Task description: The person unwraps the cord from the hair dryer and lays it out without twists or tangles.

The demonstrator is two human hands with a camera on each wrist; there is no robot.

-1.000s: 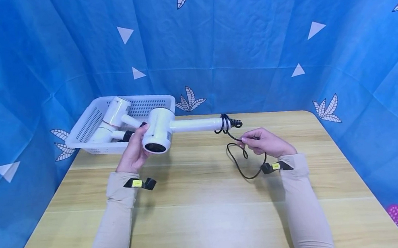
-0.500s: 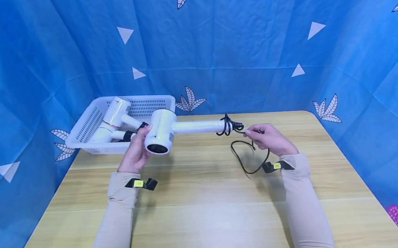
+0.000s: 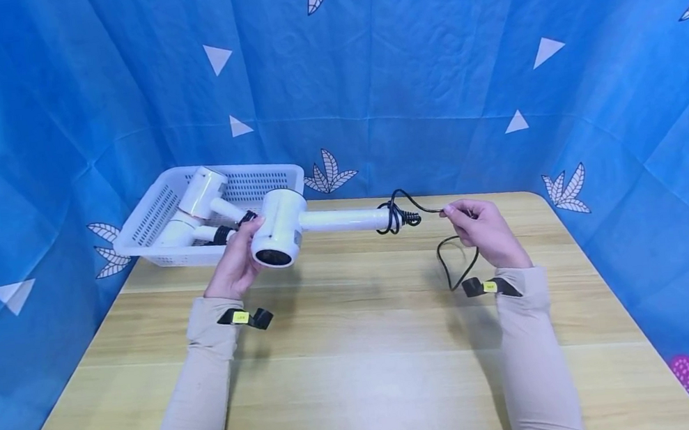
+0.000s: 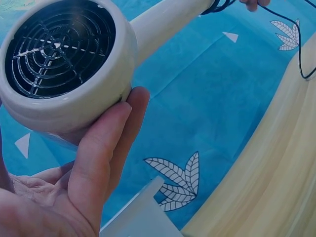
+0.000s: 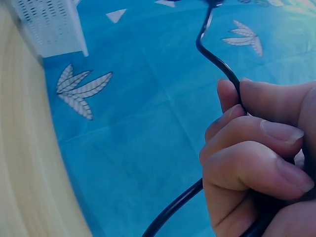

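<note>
Right hand: Now farther right of the basket (image 3: 166,261) than a second ago, a person's right hand (image 3: 487,228) has drawn away from the handle's end, leaving a longer, arching stretch of cord.
Cord loop: Smaller than before, it hangs below the right hand, well to the right of the basket.
Left hand: Nearly where it was, the left hand (image 3: 237,261) is just in front of the basket.
Left fingers: Curved around the barrel of a white hair dryer (image 3: 279,222), in a firm grasp.
Right fingers: Thumb and forefinger pinch the black cord (image 5: 219,63); the others curl toward the palm.
Hair dryer: Held aloft at the basket's front right, its handle pointing away from the basket, cord coiled around the tip.
Basket: Two more dryers (image 3: 202,195) lie inside.
</note>
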